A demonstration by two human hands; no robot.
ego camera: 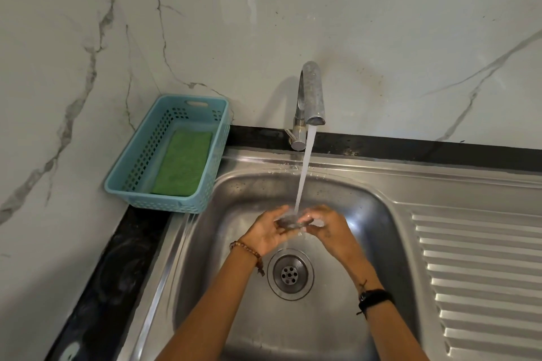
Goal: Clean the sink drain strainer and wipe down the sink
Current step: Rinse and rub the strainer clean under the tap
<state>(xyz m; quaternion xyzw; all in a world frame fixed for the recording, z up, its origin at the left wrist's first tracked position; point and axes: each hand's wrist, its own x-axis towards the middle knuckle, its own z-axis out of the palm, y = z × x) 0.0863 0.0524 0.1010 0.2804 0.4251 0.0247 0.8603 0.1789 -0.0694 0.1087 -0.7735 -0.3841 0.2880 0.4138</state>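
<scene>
Over the sink (381,193), both hands raised under the tap (311,97), just above the drain (290,273). Left hand (265,233) palm up, fingers curled round the left edge of the strainer (290,221), thumb on top. Right hand (328,228) palm turned inward, fingertips (308,218) pinching the strainer's right edge. Strainer itself small, dark and wet, partly blurred by the water (305,167) falling straight onto it from the tap. Both forearms stretched forward from the near edge of the sink, converging toward the middle of the basin. Bead bracelet (249,252) on the left wrist, black band (374,297) on the right. Left of the sink, a blue basket (140,184) against the marble wall, a green sponge (183,167) flat inside it. Right of the basin, the ribbed draining board (481,272).
</scene>
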